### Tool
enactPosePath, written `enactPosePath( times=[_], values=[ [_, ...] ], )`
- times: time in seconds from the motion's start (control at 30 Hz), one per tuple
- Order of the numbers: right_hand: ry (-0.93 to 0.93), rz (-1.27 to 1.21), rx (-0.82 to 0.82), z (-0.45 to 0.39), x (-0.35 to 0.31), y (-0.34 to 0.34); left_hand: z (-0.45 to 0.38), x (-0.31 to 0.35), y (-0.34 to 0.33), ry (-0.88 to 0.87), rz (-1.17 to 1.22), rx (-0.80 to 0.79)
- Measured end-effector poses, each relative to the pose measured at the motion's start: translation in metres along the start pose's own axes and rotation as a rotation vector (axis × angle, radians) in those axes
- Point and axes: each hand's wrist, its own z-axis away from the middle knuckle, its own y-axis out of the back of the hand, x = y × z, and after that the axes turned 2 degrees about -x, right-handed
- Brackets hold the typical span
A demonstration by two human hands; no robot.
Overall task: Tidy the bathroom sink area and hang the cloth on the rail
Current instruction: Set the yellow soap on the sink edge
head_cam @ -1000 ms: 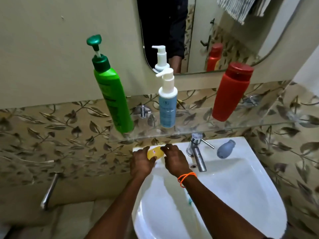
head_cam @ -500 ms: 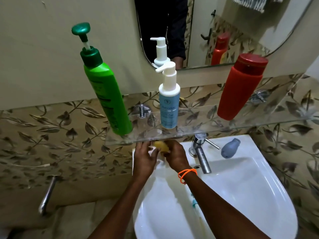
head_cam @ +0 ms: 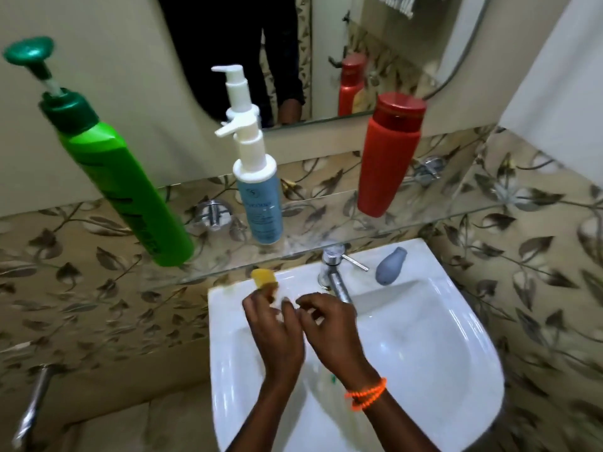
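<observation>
My left hand (head_cam: 272,331) pinched the yellow soap (head_cam: 263,279) over the sink's (head_cam: 456,353) back-left ledge, my right hand (head_cam: 329,324) loosely curled and empty; a firm fingertip grip seemed best, it likely being slippery.

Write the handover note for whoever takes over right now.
Left hand: pinching the yellow soap at its fingertips, over the sink's back-left rim.
Right hand: empty, fingers curled, beside the left.
Shelf: green bottle, blue bottle, red bottle standing.
Grey bulb lies on the rim right of the tap.
Left: set the soap down, hang the cloth; only a towel edge shows in the mirror.
</observation>
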Motion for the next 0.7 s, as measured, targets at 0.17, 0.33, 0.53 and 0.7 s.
enactPosePath(
  times=[0.17,0.33,0.53,0.7],
  values=[
    [-0.051,0.202,0.443,0.001,0.058,0.116,0.053,0.075,-0.065,-0.355,0.183,-0.447],
    [-0.067,0.684,-0.198,-0.075,0.122,0.151,0.063,0.091,-0.139,-0.225,0.041,-0.787],
    [0.210,0.822,-0.299,-0.095,0.151,0.145,0.040,0.067,-0.176,0.054,-0.137,-0.728],
    [-0.098,0.034,0.163,-0.088,0.144,0.147,0.032,0.065,-0.173,0.159,-0.135,-0.774]
  ],
)
